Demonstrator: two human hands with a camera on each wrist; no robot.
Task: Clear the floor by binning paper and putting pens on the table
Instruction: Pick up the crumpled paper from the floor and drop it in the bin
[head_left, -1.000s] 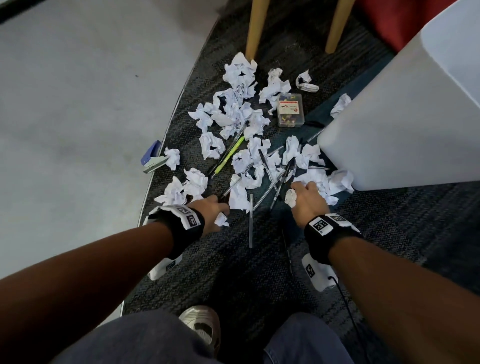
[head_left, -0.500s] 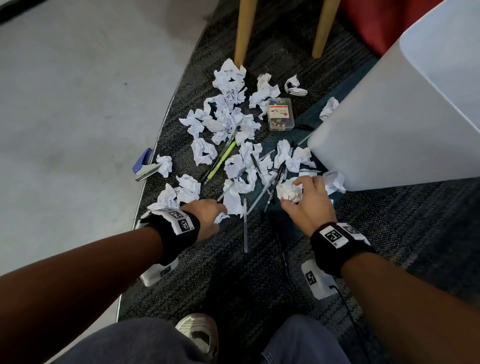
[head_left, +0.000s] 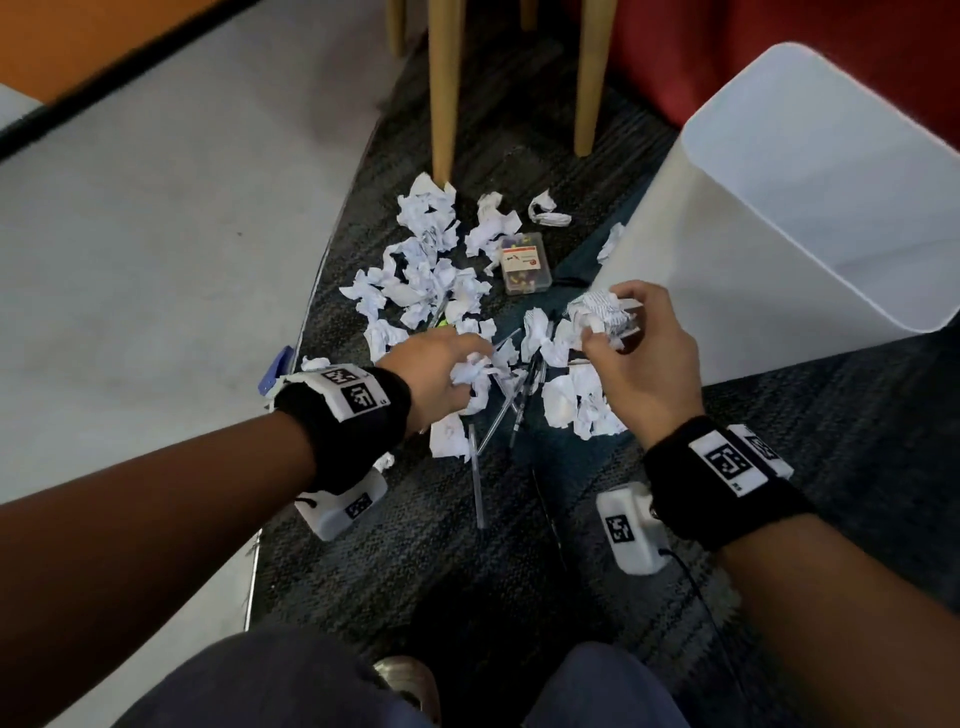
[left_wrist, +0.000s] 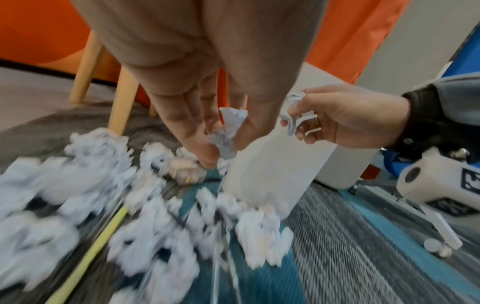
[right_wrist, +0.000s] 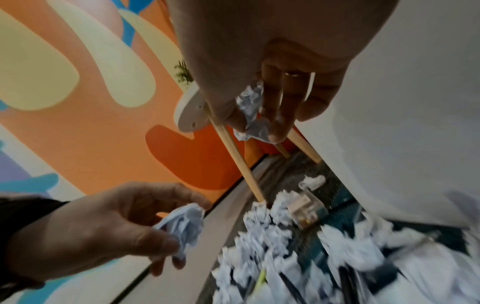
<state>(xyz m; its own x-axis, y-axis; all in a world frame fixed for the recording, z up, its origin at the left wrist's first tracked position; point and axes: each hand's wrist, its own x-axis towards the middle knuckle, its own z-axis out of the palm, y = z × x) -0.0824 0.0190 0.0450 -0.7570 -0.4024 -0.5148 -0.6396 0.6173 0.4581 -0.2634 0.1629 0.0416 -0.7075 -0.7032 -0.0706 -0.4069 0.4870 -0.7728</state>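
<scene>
Both hands lifted off carpet, right hand (head_left: 641, 358) pinching paper ball (head_left: 597, 312), left hand (head_left: 434, 371) gripping crumpled paper (head_left: 470, 370)

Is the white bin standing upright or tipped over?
Upright, though the wide lens makes it look slanted. The bin stands on the carpet with its open mouth facing up; the inside that shows looks empty.

Dark carpeted floor (head_left: 519, 561) carries a scatter of crumpled paper balls (head_left: 426, 270) mixed with pens (head_left: 476, 483). A clear pin box (head_left: 525, 263) lies among them, and the white bin (head_left: 779, 223) rests tilted alongside.
</scene>
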